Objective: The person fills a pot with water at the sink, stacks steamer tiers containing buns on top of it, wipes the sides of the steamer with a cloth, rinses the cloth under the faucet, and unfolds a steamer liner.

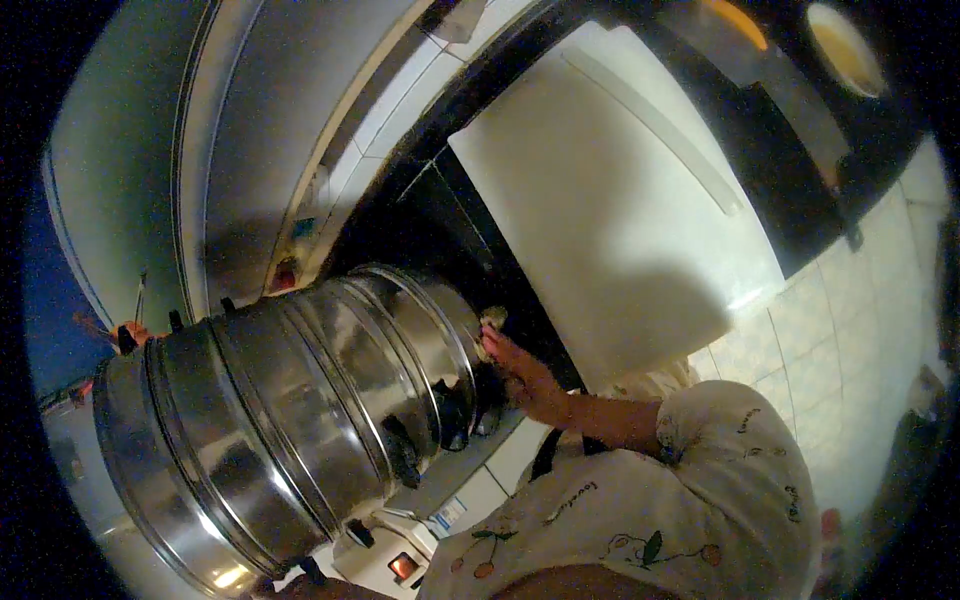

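Observation:
A tall stack of shiny steel steamer pots [290,400] fills the left and middle of the head view, lying sideways because the picture is turned. Dark handles [400,450] stick out along its side. My right hand [515,370] is at the lower end of the stack, its fingers curled by the rim. A small pale, yellowish thing [495,317] shows at the fingertips; its kind is unclear. My left hand [315,588] is partly cut off at the bottom edge, beside a dark handle [312,570] near the upper end. Its fingers are mostly hidden.
A white appliance or cabinet door [610,190] stands beside the stack. Pale floor tiles [800,350] lie at the right. A white device with a lit orange switch [403,567] is close to the pots. A window [130,180] is on the left, and a bowl [846,50] at top right.

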### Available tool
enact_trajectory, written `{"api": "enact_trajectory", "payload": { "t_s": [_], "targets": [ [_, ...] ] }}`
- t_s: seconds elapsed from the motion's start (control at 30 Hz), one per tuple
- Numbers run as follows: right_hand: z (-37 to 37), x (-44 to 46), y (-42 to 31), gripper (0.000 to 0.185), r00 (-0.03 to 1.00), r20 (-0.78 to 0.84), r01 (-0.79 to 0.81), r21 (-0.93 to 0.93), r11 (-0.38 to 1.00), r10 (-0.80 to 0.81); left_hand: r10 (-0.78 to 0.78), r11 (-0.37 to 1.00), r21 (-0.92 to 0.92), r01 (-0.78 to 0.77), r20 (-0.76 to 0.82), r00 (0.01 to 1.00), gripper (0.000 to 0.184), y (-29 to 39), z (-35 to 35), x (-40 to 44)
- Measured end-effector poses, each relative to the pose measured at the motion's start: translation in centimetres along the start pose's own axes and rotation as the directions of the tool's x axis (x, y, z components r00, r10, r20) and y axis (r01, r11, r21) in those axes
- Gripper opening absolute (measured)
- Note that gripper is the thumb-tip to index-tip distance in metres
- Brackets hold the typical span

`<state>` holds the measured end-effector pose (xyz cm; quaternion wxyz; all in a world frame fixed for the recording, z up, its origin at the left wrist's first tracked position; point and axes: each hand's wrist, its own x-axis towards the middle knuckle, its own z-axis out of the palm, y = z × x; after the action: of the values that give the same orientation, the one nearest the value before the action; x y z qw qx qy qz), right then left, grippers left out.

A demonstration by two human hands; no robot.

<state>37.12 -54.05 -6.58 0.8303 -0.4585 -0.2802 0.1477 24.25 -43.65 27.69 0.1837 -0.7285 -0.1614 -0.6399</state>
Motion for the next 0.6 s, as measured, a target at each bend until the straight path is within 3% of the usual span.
{"api": "enact_trajectory", "payload": {
  "t_s": [0.03,0.07,0.1,0.13,0.17,0.2,0.23,0.27,0.33,0.37,0.47,0.5,0.53,0.57,0.6],
  "targets": [
    [0.8,-2.0,0.0,0.045,1.0,-0.004,-0.017,0.032,0.999,0.017,-0.004,1.0,-0.013,0.004,0.007,1.0,0.029,1.4,0.6,0.0],
    [1.8,-4.1,0.1,0.046,0.999,-0.006,-0.032,0.062,0.998,0.032,0.365,0.878,0.289,-0.381,0.111,0.925,0.029,-2.7,-1.4,0.5],
    [2.2,-5.0,-0.1,0.047,0.999,-0.006,-0.044,0.09,0.995,0.045,0.213,0.966,0.135,-0.221,0.068,0.975,0.029,-1.4,-0.8,0.4],
    [2.2,-5.9,0.0,0.049,0.998,0.015,-0.059,-0.001,0.998,0.059,0.051,0.998,-0.023,-0.05,0.049,0.997,0.029,0.3,0.0,0.2],
    [2.4,-6.8,0.1,0.05,0.996,0.037,-0.073,-0.09,0.993,0.077,-0.038,0.988,-0.137,0.063,0.178,0.983,0.026,0.6,-0.3,0.1],
    [2.9,-7.7,-0.1,0.052,0.994,0.054,-0.087,-0.18,0.98,0.098,0.176,0.974,0.1,-0.202,0.223,0.959,0.03,-2.6,-2.2,0.4],
    [3.1,-8.2,-0.6,0.054,0.991,0.068,-0.095,-0.272,0.958,0.117,0.382,0.835,0.315,-0.451,0.258,0.888,0.035,-4.1,-3.0,0.8],
    [3.0,-8.8,-1.1,0.051,0.967,0.166,-0.148,-0.261,0.954,0.195,0.049,0.999,-0.005,-0.048,0.166,0.985,0.034,-6.0,-3.3,0.3],
    [2.3,-9.1,-3.8,0.046,0.872,0.358,-0.249,-0.267,0.931,0.335,-0.097,0.991,-0.091,0.1,0.046,0.994,0.037,-2.0,-1.5,-0.7],
    [2.6,-9.2,-4.9,0.032,0.937,0.169,-0.264,-0.228,0.937,0.305,-0.084,0.993,-0.083,0.085,0.021,0.996,0.039,-0.6,-0.9,-0.8],
    [2.2,-8.2,-7.3,0.042,0.967,-0.173,-0.235,-0.318,0.919,0.187,0.103,0.969,-0.226,-0.1,0.004,0.995,0.044,-2.5,-1.6,-0.9],
    [2.3,-7.1,-8.2,0.03,0.961,-0.253,-0.2,-0.367,0.909,0.109,0.112,0.981,-0.151,-0.12,-0.062,0.992,0.047,-2.5,-1.8,-1.1],
    [2.4,-5.7,-8.3,0.025,0.973,-0.23,-0.13,-0.484,0.865,0.018,0.127,0.988,-0.072,-0.136,-0.123,0.984,0.049,-2.4,-2.3,-1.5],
    [2.5,-4.3,-8.4,0.02,0.976,-0.206,-0.065,-0.594,0.802,-0.074,0.057,0.942,-0.32,-0.099,-0.138,0.989,0.056,-3.0,-3.1,-2.7],
    [2.8,-2.9,-7.8,0.019,0.987,-0.063,0.054,-0.737,0.673,-0.148,0.019,0.931,-0.361,-0.06,-0.115,0.993,0.058,-3.9,-4.1,-3.8]
  ]
}}
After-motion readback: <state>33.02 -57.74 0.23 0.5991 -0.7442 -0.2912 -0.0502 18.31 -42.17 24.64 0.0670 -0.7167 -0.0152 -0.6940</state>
